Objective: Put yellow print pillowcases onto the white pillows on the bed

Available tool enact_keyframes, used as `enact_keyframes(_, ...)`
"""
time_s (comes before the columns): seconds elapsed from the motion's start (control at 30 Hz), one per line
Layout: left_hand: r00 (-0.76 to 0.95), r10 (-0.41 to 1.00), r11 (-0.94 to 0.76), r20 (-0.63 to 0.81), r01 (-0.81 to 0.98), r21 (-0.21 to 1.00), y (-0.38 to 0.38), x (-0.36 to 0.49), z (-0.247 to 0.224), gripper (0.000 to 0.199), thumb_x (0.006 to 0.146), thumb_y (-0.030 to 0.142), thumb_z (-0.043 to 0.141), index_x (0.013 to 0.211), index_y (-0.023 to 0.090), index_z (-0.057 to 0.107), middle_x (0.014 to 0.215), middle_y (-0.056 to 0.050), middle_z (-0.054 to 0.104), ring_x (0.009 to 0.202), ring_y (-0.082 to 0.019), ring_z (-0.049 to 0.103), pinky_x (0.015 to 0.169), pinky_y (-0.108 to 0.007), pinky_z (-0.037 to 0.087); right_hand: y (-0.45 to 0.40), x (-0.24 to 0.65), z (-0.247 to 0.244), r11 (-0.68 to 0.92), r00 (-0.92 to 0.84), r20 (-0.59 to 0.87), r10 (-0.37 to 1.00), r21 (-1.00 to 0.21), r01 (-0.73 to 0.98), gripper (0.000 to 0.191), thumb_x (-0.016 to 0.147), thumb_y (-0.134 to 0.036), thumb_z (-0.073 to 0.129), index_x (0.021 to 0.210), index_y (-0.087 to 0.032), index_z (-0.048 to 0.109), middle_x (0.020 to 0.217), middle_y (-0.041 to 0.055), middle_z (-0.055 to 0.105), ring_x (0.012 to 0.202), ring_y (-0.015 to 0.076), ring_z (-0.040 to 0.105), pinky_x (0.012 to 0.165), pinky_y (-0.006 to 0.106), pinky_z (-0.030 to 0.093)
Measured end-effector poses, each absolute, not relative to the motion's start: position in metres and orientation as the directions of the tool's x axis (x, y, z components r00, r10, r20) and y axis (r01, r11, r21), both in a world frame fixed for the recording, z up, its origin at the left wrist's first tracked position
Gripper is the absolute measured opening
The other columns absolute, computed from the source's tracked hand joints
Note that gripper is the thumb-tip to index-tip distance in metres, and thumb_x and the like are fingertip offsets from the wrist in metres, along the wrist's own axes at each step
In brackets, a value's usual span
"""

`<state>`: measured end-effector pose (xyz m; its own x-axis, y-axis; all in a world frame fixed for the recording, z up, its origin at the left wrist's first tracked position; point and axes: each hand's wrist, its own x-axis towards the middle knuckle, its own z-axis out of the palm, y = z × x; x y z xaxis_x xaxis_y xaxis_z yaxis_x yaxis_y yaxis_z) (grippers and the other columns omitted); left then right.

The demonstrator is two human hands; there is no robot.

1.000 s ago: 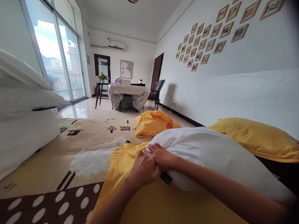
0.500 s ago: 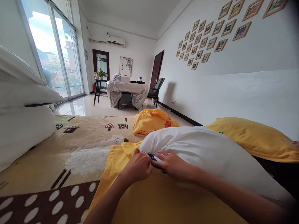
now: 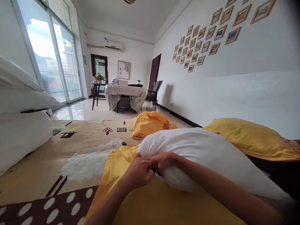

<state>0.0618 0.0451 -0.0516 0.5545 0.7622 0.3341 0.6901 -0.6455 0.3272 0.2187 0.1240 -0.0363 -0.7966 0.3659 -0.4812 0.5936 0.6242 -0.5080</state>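
Note:
A plump white pillow (image 3: pixel 201 147) lies over a flat yellow cloth (image 3: pixel 140 203). At the pillow's left end, my left hand (image 3: pixel 140 170) is closed on its corner. My right hand (image 3: pixel 162 161) touches the left one, its fingers curled round the pillow's edge beside it. A small dark patch shows between the two hands; what it is cannot be made out. The fingertips of both hands are largely hidden in the fabric.
Beyond the pillow sits a bundled orange-yellow cloth (image 3: pixel 151 125). A yellow pillow (image 3: pixel 248 134) lies at the right, and stacked white pillows (image 3: pixel 25 131) stand at the left. Beneath is a patterned blanket (image 3: pixel 86 140). A covered table (image 3: pixel 126 90) stands farther back.
My right hand has closed from a flatter, spread pose and come up against my left hand. The blue-and-dark item between them is now mostly covered. The view has shifted slightly.

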Motion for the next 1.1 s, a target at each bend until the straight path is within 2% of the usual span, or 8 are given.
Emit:
enact_keyframes(0.13, 0.647, 0.729, -0.685, 0.224, 0.697, 0.213, 0.047, 0.062, -0.058, 0.019, 0.074, 0.022, 0.045, 0.061, 0.018, 0.059, 0.066, -0.004, 0.067, 0.059, -0.017, 0.058, 0.074, -0.034, 0.037, 0.128, 0.230, -0.004, 0.654, -0.839, -0.470, 0.274, -0.548, 0.521, 0.041, 0.060, -0.018, 0.074, 0.100, -0.014, 0.069, 0.088, -0.0011, 0.066, 0.085, 0.0154, 0.058, 0.077, 0.023, 0.043)
enact_keyframes(0.2, 0.673, 0.716, -0.698, 0.184, 0.698, 0.163, 0.045, 0.064, -0.060, 0.020, 0.074, 0.024, 0.047, 0.062, 0.017, 0.061, 0.070, -0.006, 0.069, 0.061, -0.019, 0.059, 0.076, -0.035, 0.039, 0.138, 0.225, 0.012, 0.660, -0.862, -0.378, 0.337, -0.558, 0.502, 0.041, 0.071, -0.027, 0.069, 0.110, -0.016, 0.067, 0.099, 0.0029, 0.068, 0.090, 0.0157, 0.059, 0.078, 0.023, 0.044)
enact_keyframes(0.33, 0.693, 0.705, -0.709, 0.151, 0.693, 0.128, 0.040, 0.067, -0.060, 0.020, 0.075, 0.025, 0.049, 0.065, 0.016, 0.064, 0.073, -0.007, 0.070, 0.064, -0.019, 0.061, 0.081, -0.034, 0.041, 0.170, 0.205, 0.022, 0.742, -0.753, -0.013, 0.658, -0.162, 0.651, 0.052, 0.080, -0.031, 0.062, 0.130, -0.023, 0.053, 0.134, 0.0080, 0.053, 0.119, 0.0221, 0.049, 0.095, 0.032, 0.039)
enact_keyframes(0.4, 0.691, 0.705, -0.708, 0.157, 0.696, 0.118, 0.040, 0.067, -0.061, 0.020, 0.076, 0.025, 0.049, 0.067, 0.016, 0.065, 0.074, -0.007, 0.070, 0.064, -0.018, 0.061, 0.081, -0.034, 0.041, 0.184, 0.198, 0.016, 0.712, -0.712, -0.005, 0.703, 0.005, 0.703, 0.058, 0.076, -0.040, 0.066, 0.130, -0.024, 0.053, 0.139, 0.0102, 0.048, 0.126, 0.0287, 0.043, 0.100, 0.042, 0.033)
enact_keyframes(0.57, 0.669, 0.711, -0.702, 0.215, 0.691, 0.172, 0.056, 0.053, -0.066, 0.022, 0.077, 0.021, 0.049, 0.062, 0.017, 0.064, 0.064, -0.003, 0.067, 0.060, -0.015, 0.057, 0.083, -0.032, 0.038, 0.186, 0.202, -0.003, 0.714, -0.703, -0.126, 0.700, 0.085, 0.695, 0.048, 0.081, -0.056, 0.055, 0.110, -0.019, 0.065, 0.108, 0.0110, 0.067, 0.095, 0.0262, 0.062, 0.081, 0.036, 0.043)
enact_keyframes(0.73, 0.578, 0.762, -0.645, 0.293, 0.720, 0.257, 0.080, 0.029, -0.072, 0.025, 0.075, 0.016, 0.047, 0.051, 0.016, 0.053, 0.053, 0.000, 0.058, 0.054, -0.011, 0.047, 0.081, -0.028, 0.037, 0.143, 0.214, -0.005, 0.742, -0.741, -0.086, 0.667, 0.166, 0.649, 0.035, 0.088, -0.040, 0.046, 0.108, -0.015, 0.059, 0.094, 0.0130, 0.068, 0.086, 0.0254, 0.061, 0.076, 0.034, 0.038)
enact_keyframes(0.93, 0.579, 0.672, -0.730, 0.462, 0.622, 0.283, 0.080, 0.027, -0.074, 0.027, 0.067, 0.014, 0.049, 0.045, 0.015, 0.033, 0.043, 0.006, 0.041, 0.046, -0.006, 0.029, 0.090, -0.031, 0.031, 0.097, 0.226, 0.001, 0.841, -0.869, -0.057, 0.491, 0.291, 0.456, 0.037, 0.081, -0.042, 0.054, 0.106, -0.015, 0.056, 0.088, 0.0089, 0.065, 0.077, 0.0218, 0.059, 0.067, 0.031, 0.036)
enact_keyframes(1.1, 0.577, 0.614, -0.774, 0.539, 0.574, 0.268, 0.068, 0.036, -0.066, 0.025, 0.065, 0.015, 0.048, 0.046, 0.016, 0.032, 0.046, 0.003, 0.044, 0.053, -0.010, 0.040, 0.087, -0.033, 0.033, 0.090, 0.220, -0.024, 0.827, -0.865, -0.132, 0.484, 0.391, 0.403, 0.027, 0.088, -0.023, 0.041, 0.106, -0.016, 0.060, 0.085, 0.0094, 0.067, 0.070, 0.0197, 0.060, 0.059, 0.030, 0.035)
